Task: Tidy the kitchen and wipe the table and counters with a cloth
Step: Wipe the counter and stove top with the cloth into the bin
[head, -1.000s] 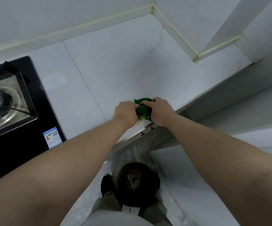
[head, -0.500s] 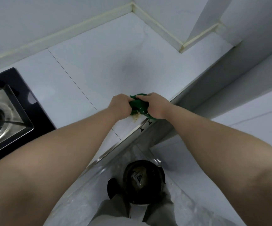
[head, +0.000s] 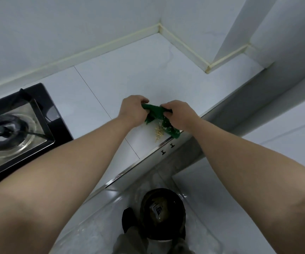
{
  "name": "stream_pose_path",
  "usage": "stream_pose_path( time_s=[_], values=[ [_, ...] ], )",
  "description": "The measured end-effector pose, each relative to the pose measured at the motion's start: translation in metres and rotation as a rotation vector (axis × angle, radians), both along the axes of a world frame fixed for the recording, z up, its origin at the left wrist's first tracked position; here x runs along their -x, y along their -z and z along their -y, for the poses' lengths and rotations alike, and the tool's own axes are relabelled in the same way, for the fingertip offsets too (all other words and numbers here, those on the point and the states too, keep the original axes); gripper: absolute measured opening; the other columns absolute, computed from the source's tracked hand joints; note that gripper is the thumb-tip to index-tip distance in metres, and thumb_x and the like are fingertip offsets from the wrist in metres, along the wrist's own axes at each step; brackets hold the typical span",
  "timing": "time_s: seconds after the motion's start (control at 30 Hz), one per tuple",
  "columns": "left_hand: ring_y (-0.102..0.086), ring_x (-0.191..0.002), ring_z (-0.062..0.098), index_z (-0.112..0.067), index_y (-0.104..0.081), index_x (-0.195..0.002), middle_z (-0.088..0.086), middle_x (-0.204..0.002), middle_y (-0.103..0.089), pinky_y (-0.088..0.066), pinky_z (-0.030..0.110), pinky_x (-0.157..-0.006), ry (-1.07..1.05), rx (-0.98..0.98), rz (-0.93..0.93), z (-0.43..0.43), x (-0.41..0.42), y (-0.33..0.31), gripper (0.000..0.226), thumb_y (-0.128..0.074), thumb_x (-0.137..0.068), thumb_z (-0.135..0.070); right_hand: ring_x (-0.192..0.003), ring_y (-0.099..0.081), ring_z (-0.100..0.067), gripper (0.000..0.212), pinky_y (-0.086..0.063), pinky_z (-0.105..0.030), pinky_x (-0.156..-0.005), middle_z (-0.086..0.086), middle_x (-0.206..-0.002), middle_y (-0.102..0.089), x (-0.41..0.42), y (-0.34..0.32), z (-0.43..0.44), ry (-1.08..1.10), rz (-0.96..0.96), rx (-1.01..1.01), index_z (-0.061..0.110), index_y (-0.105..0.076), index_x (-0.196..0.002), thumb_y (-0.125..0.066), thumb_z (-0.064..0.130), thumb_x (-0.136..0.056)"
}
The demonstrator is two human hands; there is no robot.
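A green cloth (head: 157, 114) is stretched between both hands near the front edge of the white counter (head: 122, 83). My left hand (head: 132, 110) grips its left end. My right hand (head: 180, 114) grips its right part, and one corner of the cloth hangs over the counter's metal edge. A small heap of pale yellow crumbs (head: 160, 132) lies on the counter just below the cloth, close to the edge.
A black gas hob (head: 18, 129) with a burner sits at the left. On the floor below the counter edge stands a dark bin (head: 161, 213) with rubbish in it, beside my foot. Walls close off the counter at the back and right.
The hands have drawn apart, so the bunched cloth is now spread between them. Crumbs now lie in a visible heap on the counter by the edge.
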State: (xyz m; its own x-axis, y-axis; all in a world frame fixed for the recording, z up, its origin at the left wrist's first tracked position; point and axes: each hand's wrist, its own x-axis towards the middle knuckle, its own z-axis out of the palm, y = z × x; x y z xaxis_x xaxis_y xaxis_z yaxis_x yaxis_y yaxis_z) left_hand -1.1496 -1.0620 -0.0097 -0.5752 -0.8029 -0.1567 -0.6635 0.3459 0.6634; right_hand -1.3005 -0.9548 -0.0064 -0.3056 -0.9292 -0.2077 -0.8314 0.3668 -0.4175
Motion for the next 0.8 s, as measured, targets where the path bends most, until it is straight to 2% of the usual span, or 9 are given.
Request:
stream_pose_path(
  time_s=[0.13, 0.23, 0.33, 0.43, 0.53, 0.6, 0.67, 0.8],
  values=[
    [-0.057, -0.117, 0.016, -0.019, -0.066, -0.126, 0.0, -0.127, -0.064, -0.037, 0.014, -0.091, -0.04, 0.048, -0.069, -0.01, 0.0, -0.029, 0.038, -0.068, -0.088, -0.016, -0.098, -0.06, -0.021, 0.031, -0.051, -0.035, -0.088, -0.003, -0.109, -0.066, -0.002, -0.03, -0.014, 0.058, 0.105, 0.086, 0.025, -0.068, -0.119, -0.045, 0.016, -0.101],
    [-0.061, -0.108, 0.014, -0.022, -0.069, -0.121, -0.004, -0.116, -0.068, -0.046, 0.02, -0.095, -0.064, 0.076, -0.146, -0.031, -0.006, -0.054, 0.037, -0.072, -0.084, -0.021, -0.096, -0.061, -0.015, 0.03, -0.047, -0.026, -0.079, 0.004, -0.104, -0.069, -0.006, -0.052, -0.044, 0.068, 0.199, 0.138, 0.027, -0.067, -0.121, -0.046, 0.02, -0.102],
    [-0.066, -0.094, 0.009, -0.025, -0.071, -0.116, -0.007, -0.098, -0.071, -0.053, 0.025, -0.09, -0.094, 0.035, -0.229, -0.064, -0.016, -0.072, 0.036, -0.076, -0.081, -0.023, -0.1, -0.061, -0.009, 0.031, -0.048, -0.024, -0.086, 0.009, -0.111, -0.069, -0.013, -0.062, -0.086, 0.088, 0.319, 0.168, 0.029, -0.063, -0.129, -0.048, 0.024, -0.102],
    [-0.067, -0.09, 0.006, -0.029, -0.072, -0.11, -0.01, -0.095, -0.072, -0.053, 0.023, -0.086, -0.074, 0.021, -0.223, -0.108, -0.029, -0.073, 0.031, -0.078, -0.08, -0.024, -0.097, -0.064, -0.005, 0.027, -0.051, -0.022, -0.087, 0.012, -0.103, -0.072, -0.024, -0.056, -0.134, 0.063, 0.418, 0.2, 0.029, -0.067, -0.122, -0.053, 0.022, -0.101],
    [-0.067, -0.088, 0.003, -0.028, -0.074, -0.104, -0.014, -0.093, -0.072, -0.052, 0.02, -0.083, -0.062, 0.001, -0.182, -0.158, -0.042, -0.057, 0.026, -0.078, -0.079, -0.021, -0.1, -0.062, -0.004, 0.028, -0.047, -0.019, -0.09, 0.012, -0.106, -0.069, -0.034, -0.027, -0.181, 0.084, 0.438, 0.184, 0.029, -0.067, -0.124, -0.058, 0.022, -0.098],
    [-0.066, -0.087, 0.004, -0.027, -0.074, -0.104, -0.013, -0.093, -0.072, -0.051, 0.019, -0.082, -0.057, -0.007, -0.125, -0.191, -0.051, -0.037, 0.026, -0.079, -0.079, -0.021, -0.106, -0.06, -0.008, 0.03, -0.045, -0.024, -0.098, 0.008, -0.112, -0.066, -0.041, 0.001, -0.212, 0.085, 0.484, 0.143, 0.026, -0.067, -0.126, -0.06, 0.02, -0.097],
    [-0.067, -0.087, 0.008, -0.025, -0.075, -0.104, -0.01, -0.094, -0.073, -0.052, 0.023, -0.083, -0.039, -0.024, -0.068, -0.22, -0.06, -0.008, 0.024, -0.079, -0.08, -0.021, -0.111, -0.059, -0.01, 0.03, -0.044, -0.027, -0.102, 0.006, -0.117, -0.065, -0.049, 0.033, -0.239, 0.066, 0.5, 0.07, 0.023, -0.066, -0.127, -0.06, 0.022, -0.097],
    [-0.066, -0.082, 0.01, -0.024, -0.073, -0.095, -0.014, -0.088, -0.07, -0.051, 0.024, -0.076, -0.041, -0.173, 0.032, -0.257, -0.07, 0.062, 0.014, -0.076, -0.083, -0.018, -0.106, -0.056, -0.009, 0.03, -0.039, -0.015, -0.093, 0.008, -0.117, -0.061, -0.063, 0.094, -0.275, 0.112, 0.442, -0.042, 0.018, -0.068, -0.125, -0.063, 0.023, -0.095]
  ],
)
